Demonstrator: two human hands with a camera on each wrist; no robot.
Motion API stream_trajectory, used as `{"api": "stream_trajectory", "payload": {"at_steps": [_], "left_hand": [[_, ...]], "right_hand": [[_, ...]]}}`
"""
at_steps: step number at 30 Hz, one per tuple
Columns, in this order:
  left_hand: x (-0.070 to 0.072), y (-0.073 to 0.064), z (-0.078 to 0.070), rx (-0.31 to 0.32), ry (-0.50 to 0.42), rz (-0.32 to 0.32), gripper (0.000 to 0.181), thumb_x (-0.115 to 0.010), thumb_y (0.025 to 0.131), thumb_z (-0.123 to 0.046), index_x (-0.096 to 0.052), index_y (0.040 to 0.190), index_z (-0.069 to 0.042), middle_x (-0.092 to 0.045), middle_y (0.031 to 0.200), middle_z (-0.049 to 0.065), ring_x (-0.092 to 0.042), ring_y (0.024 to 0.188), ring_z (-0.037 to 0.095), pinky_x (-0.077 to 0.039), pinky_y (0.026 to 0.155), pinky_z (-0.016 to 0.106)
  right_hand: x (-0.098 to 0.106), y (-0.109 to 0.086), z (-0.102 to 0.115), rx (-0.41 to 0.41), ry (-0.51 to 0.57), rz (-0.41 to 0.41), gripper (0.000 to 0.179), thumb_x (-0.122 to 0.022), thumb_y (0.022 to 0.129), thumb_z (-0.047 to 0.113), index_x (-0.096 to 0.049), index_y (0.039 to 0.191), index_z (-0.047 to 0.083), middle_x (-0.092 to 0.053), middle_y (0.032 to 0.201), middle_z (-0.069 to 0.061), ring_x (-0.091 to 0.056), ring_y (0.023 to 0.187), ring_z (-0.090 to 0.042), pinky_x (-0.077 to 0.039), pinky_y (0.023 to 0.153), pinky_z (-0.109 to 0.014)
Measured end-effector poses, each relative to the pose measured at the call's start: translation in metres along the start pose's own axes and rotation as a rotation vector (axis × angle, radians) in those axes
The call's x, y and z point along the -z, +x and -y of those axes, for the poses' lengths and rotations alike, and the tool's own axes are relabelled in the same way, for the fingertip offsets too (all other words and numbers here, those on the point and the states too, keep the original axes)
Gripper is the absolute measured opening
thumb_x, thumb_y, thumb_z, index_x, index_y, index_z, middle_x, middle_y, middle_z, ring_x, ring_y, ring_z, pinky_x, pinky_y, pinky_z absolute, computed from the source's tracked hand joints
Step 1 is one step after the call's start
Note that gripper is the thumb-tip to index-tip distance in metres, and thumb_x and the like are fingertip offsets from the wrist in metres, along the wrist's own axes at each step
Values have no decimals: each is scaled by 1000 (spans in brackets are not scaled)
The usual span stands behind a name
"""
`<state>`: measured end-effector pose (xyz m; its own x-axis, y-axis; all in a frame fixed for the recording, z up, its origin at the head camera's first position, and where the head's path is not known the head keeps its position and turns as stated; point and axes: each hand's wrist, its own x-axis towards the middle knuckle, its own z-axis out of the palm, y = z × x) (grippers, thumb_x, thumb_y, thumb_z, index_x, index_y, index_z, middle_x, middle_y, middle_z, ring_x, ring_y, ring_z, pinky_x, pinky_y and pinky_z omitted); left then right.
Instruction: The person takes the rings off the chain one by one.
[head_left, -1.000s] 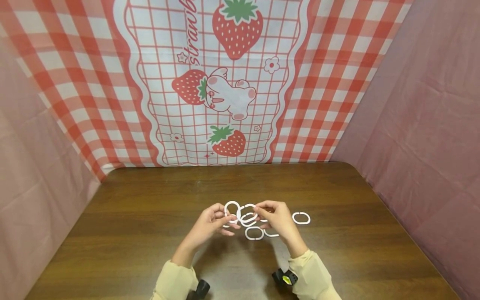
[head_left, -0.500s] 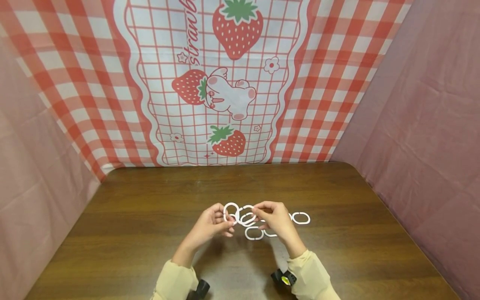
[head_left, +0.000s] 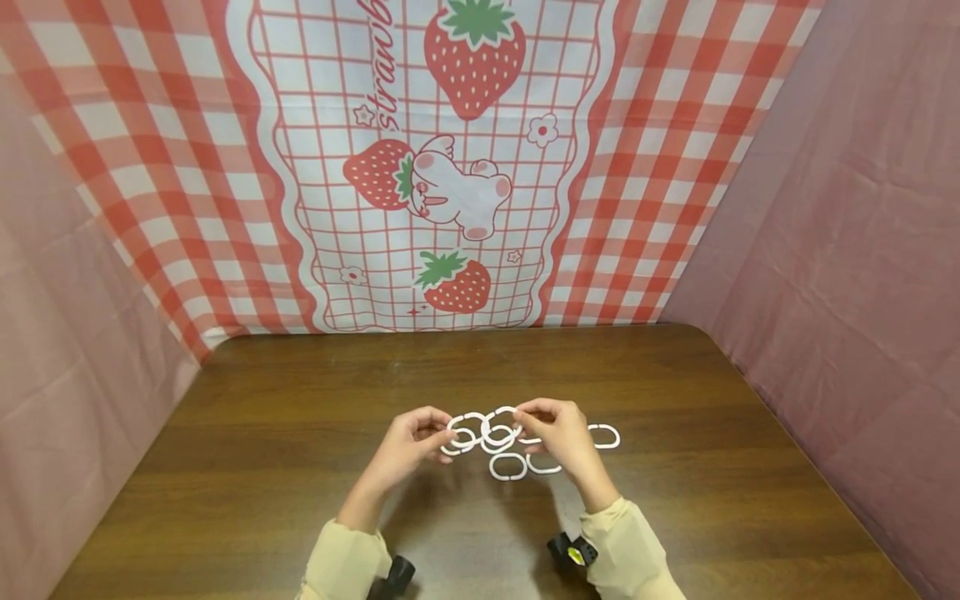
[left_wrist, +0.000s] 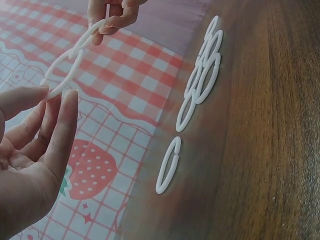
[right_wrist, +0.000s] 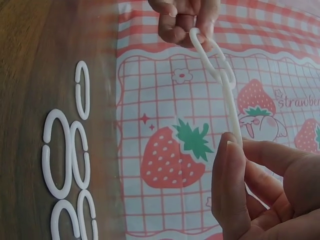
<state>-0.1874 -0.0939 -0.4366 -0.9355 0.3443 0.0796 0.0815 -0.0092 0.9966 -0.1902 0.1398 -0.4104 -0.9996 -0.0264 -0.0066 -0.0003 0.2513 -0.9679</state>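
Two white oval plastic chain links are hooked together in the air between the hands. The left hand pinches the left link at its outer end, between thumb and fingertips. The right hand pinches the right link at its other end with thumb and forefinger. Each link has a small gap in its side. Below them, several loose white links lie flat on the brown table. One loose link lies a little apart from the others in the left wrist view.
In the right wrist view another link lies against its neighbours on the table. A strawberry-print checked cloth hangs behind the table's far edge. Pink curtains flank both sides. Dark wrist cameras sit at the cuffs.
The left hand has shifted slightly left and the right hand slightly right. The left link has tilted from upright to a more stretched-out angle, and the two joined links are drawn out between the hands.
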Motion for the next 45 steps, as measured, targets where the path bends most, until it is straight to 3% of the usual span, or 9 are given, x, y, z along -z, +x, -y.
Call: {"api": "stream_trajectory", "payload": {"at_steps": [2,8,10,14,22,29,38,45], "left_hand": [[0,0,0,-5,-8,-6,26,-58,91,5,-52,109,24,-60,86,5,-62,70,5,-60,65,25],[-1,0,1,-28,-37,-1,28,-53,96,1,-48,110,25,-62,93,30,-66,73,5,-62,67,31],[-1,1,2,-34,-49,4,29,-53,96,1,-47,110,25,-63,92,28,-66,74,5,-62,67,31],[-2,1,3,-24,-50,-14,31,-54,96,0,-48,111,26,-64,89,8,-66,73,7,-61,64,30],[-7,1,1,-50,34,-46,24,-60,91,4,-57,105,23,-66,92,28,-66,69,11,-61,62,30],[-9,0,1,-64,67,-39,22,-61,90,5,-59,102,22,-66,91,30,-63,65,6,-61,62,37],[-12,0,2,-67,52,-11,23,-61,90,4,-58,102,23,-59,98,44,-63,66,5,-60,59,26],[-13,1,3,-57,42,-7,25,-61,90,4,-56,103,25,-58,97,45,-65,68,11,-60,59,27]], "right_hand": [[0,0,-1,11,-24,-5,21,-68,89,6,-68,102,-11,-71,78,-17,-69,68,-17,-61,63,-44],[-2,0,-2,36,-100,2,17,-69,87,7,-72,99,-6,-70,73,-8,-66,63,-10,-60,56,-31],[-2,-1,-1,50,-126,9,16,-70,87,7,-73,98,-5,-70,72,-8,-63,60,-4,-59,53,-27],[-2,-3,0,72,-172,21,16,-71,86,8,-74,96,-4,-71,72,-11,-60,53,-1,-58,51,-28],[-4,-4,0,94,-198,77,16,-70,87,10,-74,95,-4,-70,71,-13,-66,60,-14,-59,52,-31],[-8,-6,0,92,-227,62,15,-71,86,11,-75,93,-1,-68,68,-11,-66,55,-16,-58,49,-29],[-11,-7,1,92,-222,84,16,-70,87,10,-74,94,-3,-69,70,-16,-68,57,-26,-57,48,-28],[-11,-7,1,114,-209,90,14,-70,87,7,-74,94,-4,-71,74,-17,-69,65,-31,-57,48,-27]]}}
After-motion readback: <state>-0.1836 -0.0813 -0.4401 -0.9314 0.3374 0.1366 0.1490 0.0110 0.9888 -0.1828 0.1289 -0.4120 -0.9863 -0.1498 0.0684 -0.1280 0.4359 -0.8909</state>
